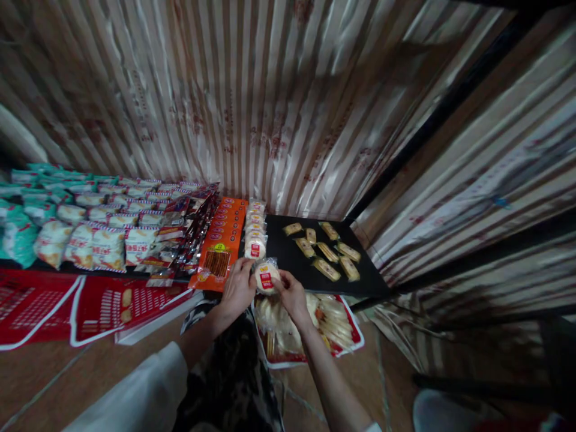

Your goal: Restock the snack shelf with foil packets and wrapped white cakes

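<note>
A round, pale rice cracker packet (266, 271) in clear wrap with a red label is held at the front edge of the black shelf. My right hand (292, 297) pinches its right side. On its left side, my left hand (238, 285) has its fingers closed around the edge. Just behind it, a row of matching packets (255, 247) runs back along the shelf. An orange snack packet (221, 240) lies flat to the left of that row. Several small yellowish wrapped snacks (330, 252) lie scattered on the right of the shelf (288, 240).
Below the shelf stands a red basket (360, 339) with a white rim, full of wrapped snacks. More red baskets (108, 306) are at the left. White bags (108, 246) and teal bags (20, 237) crowd the left shelf. A dark frame bar (432, 120) slants at right.
</note>
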### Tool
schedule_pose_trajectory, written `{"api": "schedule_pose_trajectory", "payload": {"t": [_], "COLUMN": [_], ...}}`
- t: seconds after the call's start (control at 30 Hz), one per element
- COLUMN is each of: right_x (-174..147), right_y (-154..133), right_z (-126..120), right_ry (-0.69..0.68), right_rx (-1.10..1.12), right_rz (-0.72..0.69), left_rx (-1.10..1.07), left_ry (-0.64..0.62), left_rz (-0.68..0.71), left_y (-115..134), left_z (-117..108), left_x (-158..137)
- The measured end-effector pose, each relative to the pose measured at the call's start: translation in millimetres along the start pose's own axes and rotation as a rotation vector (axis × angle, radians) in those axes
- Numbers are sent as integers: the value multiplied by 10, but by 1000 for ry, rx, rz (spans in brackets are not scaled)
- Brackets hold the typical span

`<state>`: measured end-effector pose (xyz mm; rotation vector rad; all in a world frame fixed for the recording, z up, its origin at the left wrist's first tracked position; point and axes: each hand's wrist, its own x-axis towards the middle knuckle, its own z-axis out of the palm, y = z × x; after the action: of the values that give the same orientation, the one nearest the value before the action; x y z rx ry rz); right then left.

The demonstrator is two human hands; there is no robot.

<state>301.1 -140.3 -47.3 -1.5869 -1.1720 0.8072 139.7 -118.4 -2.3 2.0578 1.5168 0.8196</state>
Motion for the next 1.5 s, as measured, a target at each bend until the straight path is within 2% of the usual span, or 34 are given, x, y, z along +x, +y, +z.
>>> {"api": "schedule_pose_trajectory", "payload": {"t": [0.1, 0.23, 0.4, 0.5, 0.63, 0.73, 0.97, 1.1, 1.3, 1.5], "right_x": [225, 436, 579, 597, 582, 580, 570, 659, 1168, 1691], "right_y": [87, 136, 96, 69, 78, 95, 97, 92, 83, 120], "right_z": [107, 243, 367, 397, 404, 417, 451, 411, 426, 603], "right_ry": [23, 38, 43, 57, 117, 115, 78, 135, 105, 58], "right_rx": [-83, -79, -78, -223, -519, -581, -524, -412, -2, 195], "right_rz": [42, 60, 42, 38, -75, -105, -107, -119, 10, 26], "left_rx": [10, 56, 128, 164, 184, 203, 197, 278, 342, 416], "left_ry": [-63, -151, -183, -210, -205, -176, -99, -51, 1, 71], "left_rz": [41, 51, 77, 63, 95, 119, 144, 198, 280, 318], "left_y": [-73, -82, -86, -119, -163, -184, -252, -282, -330, -408], "left_z": [110, 191, 265, 317, 365, 383, 440, 528, 698, 809], "left_x": [-11, 50, 154, 191, 210, 218, 239, 211, 178, 223]}}
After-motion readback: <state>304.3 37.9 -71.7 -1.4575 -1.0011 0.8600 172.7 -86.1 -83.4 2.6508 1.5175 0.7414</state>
